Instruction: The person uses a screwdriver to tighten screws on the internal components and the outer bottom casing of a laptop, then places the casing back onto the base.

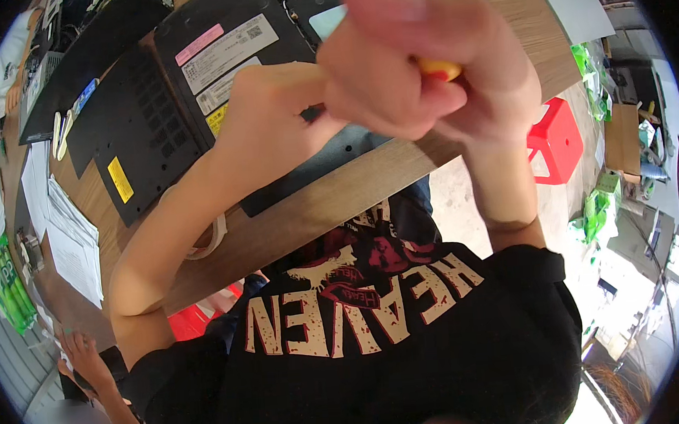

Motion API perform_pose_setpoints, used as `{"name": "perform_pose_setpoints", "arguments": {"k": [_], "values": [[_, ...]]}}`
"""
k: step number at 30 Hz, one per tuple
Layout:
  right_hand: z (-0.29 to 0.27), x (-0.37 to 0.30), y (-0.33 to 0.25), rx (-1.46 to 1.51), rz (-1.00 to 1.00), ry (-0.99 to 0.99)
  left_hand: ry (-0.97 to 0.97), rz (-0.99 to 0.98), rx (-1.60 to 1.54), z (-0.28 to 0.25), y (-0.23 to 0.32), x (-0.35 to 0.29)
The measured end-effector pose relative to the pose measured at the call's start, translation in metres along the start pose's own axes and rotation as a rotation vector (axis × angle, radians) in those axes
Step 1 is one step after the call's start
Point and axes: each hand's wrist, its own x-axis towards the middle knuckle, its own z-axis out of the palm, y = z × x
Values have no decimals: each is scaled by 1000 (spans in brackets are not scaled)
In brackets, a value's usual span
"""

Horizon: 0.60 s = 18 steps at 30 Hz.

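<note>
My right hand (435,56) is raised close to the camera, its fingers wrapped round a screwdriver (438,69). Only the yellow and red end of its handle shows; the shaft and tip are hidden by the fist. My left hand (278,118) lies just beside it, closed over the laptop. Its fingertips are partly hidden behind the right hand, and what they hold cannot be made out. Beneath both hands is a black laptop (183,116), underside up, with white, pink and yellow labels on its casing. To its left is a black vented panel (133,124) bearing a yellow sticker.
Papers (70,239) lie on the wooden table (308,206) at left. More dark electronics (99,40) stand at the far left. A red stool (559,141) is on the right; green packages (598,213) lie beyond. Another person's arm (95,371) shows at lower left.
</note>
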Motion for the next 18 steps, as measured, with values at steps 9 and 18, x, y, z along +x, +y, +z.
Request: {"name": "perform_pose_setpoints", "arguments": {"k": [9, 18], "values": [[36, 13, 5, -31, -141, 631, -16, -95, 84, -9, 15, 5], [-6, -47, 69, -1265, 56, 589, -85, -137, -73, -5, -5, -6]]}}
